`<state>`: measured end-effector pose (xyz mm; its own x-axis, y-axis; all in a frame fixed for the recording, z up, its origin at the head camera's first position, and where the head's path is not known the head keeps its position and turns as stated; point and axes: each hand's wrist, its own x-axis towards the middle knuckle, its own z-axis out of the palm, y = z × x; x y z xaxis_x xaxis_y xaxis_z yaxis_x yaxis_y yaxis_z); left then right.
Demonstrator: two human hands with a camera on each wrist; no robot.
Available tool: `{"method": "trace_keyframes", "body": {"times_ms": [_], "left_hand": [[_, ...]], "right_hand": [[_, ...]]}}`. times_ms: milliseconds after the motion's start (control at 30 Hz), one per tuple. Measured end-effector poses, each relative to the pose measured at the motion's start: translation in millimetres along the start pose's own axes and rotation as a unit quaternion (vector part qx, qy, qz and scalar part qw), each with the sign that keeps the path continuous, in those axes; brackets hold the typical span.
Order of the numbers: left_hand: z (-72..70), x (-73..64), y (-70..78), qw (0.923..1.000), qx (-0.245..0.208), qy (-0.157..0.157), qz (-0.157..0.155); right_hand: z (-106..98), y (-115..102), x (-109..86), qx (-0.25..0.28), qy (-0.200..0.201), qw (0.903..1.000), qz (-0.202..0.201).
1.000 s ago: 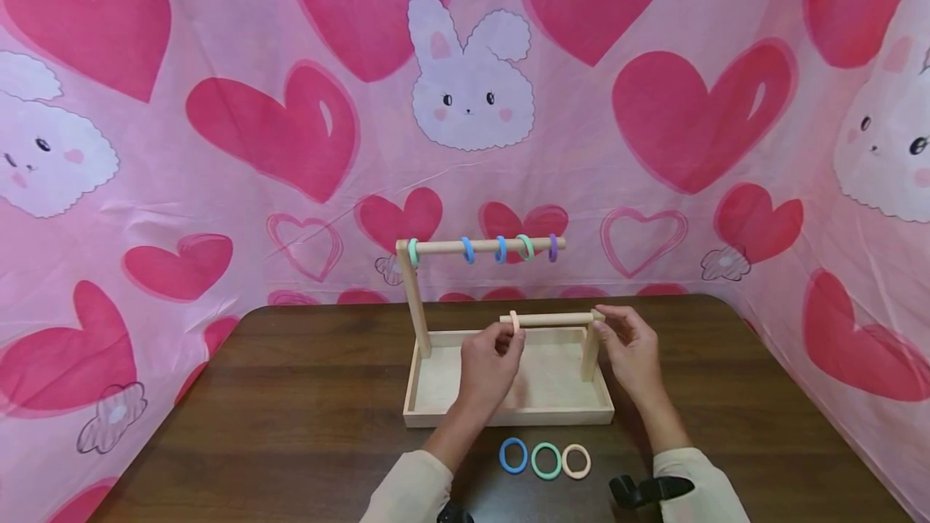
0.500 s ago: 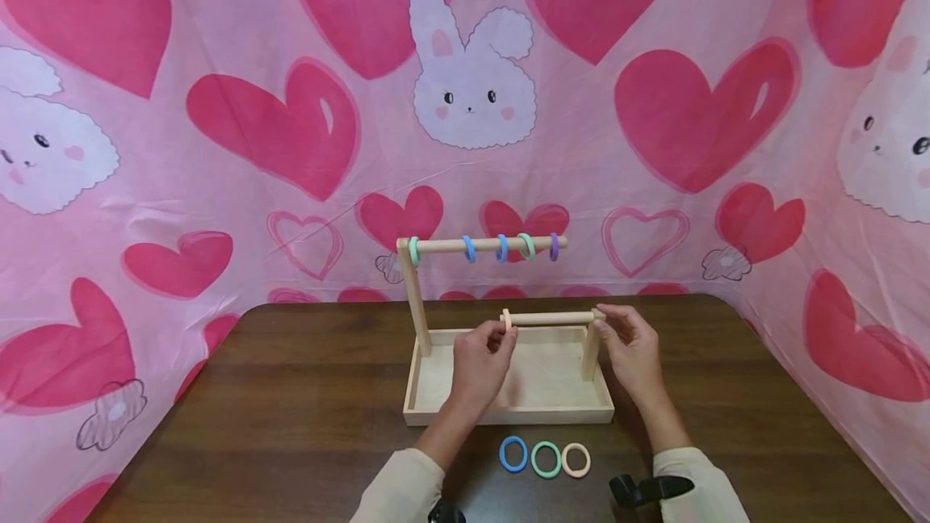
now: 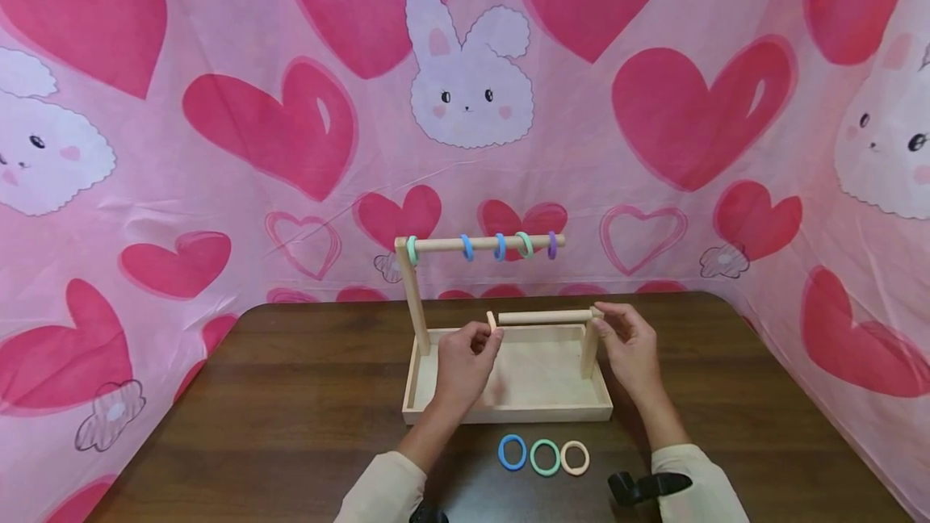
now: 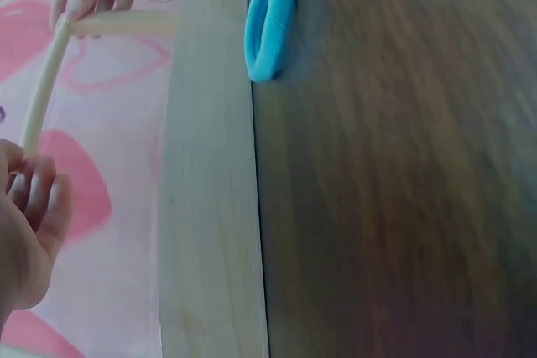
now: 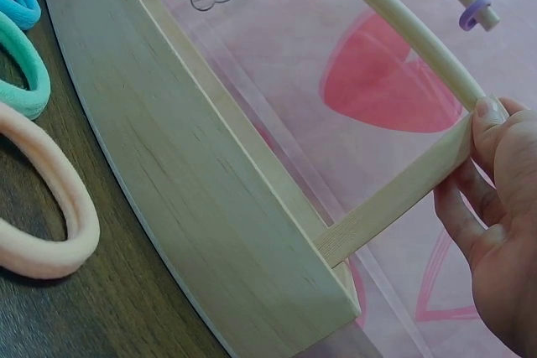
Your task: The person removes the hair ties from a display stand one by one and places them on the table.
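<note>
My left hand (image 3: 465, 361) pinches a peach hair tie (image 3: 492, 321) between thumb and fingers. The tie stands just left of the free end of the lower wooden rod (image 3: 545, 317), apart from it. With my right hand (image 3: 630, 349) I grip the top of the short post (image 5: 403, 190), where the rod joins it. The post rises from the right end of a wooden tray (image 3: 508, 416). In the left wrist view my left hand (image 4: 29, 232) is partly cut off and the pinched tie is hidden.
An upper rod (image 3: 436, 245) on a taller left post (image 3: 412, 297) carries several hair ties, green, blue and purple (image 3: 552, 245). On the dark table before the tray lie a blue (image 3: 512, 453), a green (image 3: 545, 458) and a peach hair tie (image 3: 575, 458). A pink cloth hangs behind.
My left hand has moved left, sliding the peach hair tie along the lower rod and off its free end. My right hand has stayed at the short post.
</note>
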<state>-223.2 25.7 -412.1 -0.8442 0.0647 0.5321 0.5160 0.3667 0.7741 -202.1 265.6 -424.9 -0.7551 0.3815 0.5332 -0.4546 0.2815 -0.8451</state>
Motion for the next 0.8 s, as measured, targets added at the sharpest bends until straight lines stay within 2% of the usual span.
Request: {"method": "trace_keyframes", "body": {"times_ms": [167,367,467,600,800], "left_hand": [[-7.1,-4.6,-2.1,0.9989,-0.013,-0.025,-0.036],[-14.7,-8.7,-6.0,0.9927,-0.072,-0.049,-0.084],[-18.8,-8.9,-6.3,0.9836,-0.117,-0.066,-0.121],[-23.7,-8.2,-6.1,0.9677,-0.167,-0.091,-0.165],[-32.5,-10.3,-8.9,0.9522,-0.183,-0.134,-0.204]], "right_hand": [[1.3,-0.5,0.0,0.008,0.003,1.0,-0.002],[1.2,0.7,-0.1,0.009,0.001,0.9999,-0.006],[1.2,0.5,-0.1,0.01,0.0,0.9999,-0.007],[1.0,0.3,0.0,0.01,0.001,0.9999,-0.008],[0.3,0.6,0.0,0.008,-0.002,0.9999,-0.011]]}}
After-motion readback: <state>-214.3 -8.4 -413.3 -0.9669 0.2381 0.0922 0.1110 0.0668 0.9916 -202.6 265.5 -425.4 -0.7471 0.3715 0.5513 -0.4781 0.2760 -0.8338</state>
